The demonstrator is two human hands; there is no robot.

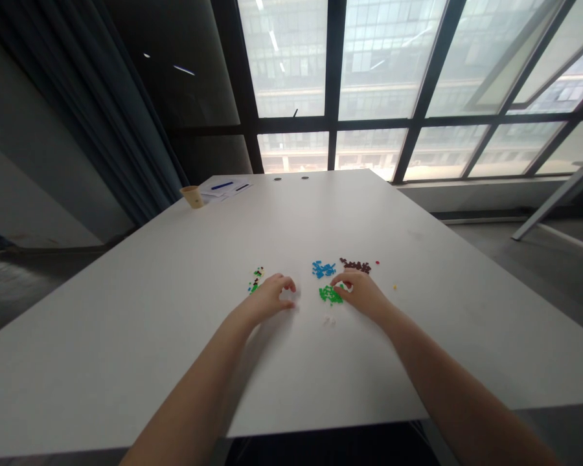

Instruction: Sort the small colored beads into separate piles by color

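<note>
My left hand (269, 299) rests on the white table (291, 220) with its fingers curved and apart, and I see nothing in it. Just beyond it lies a small mixed heap of tiny green, black, red and yellow pieces (255, 279). My right hand (362, 294) has its fingertips at the edge of a pile of tiny green plastic pieces (330, 295). Whether those fingers hold a piece is hidden. Farther off lie a blue pile (323, 269) and a dark red pile (355, 266). A few white pieces (328, 320) sit below the green pile.
A paper cup (192, 197) and papers with blue pens (223, 189) stand at the table's far end. Two round holes (291, 177) mark the far edge. Tall windows run behind it, and a white table leg (554, 200) stands at right.
</note>
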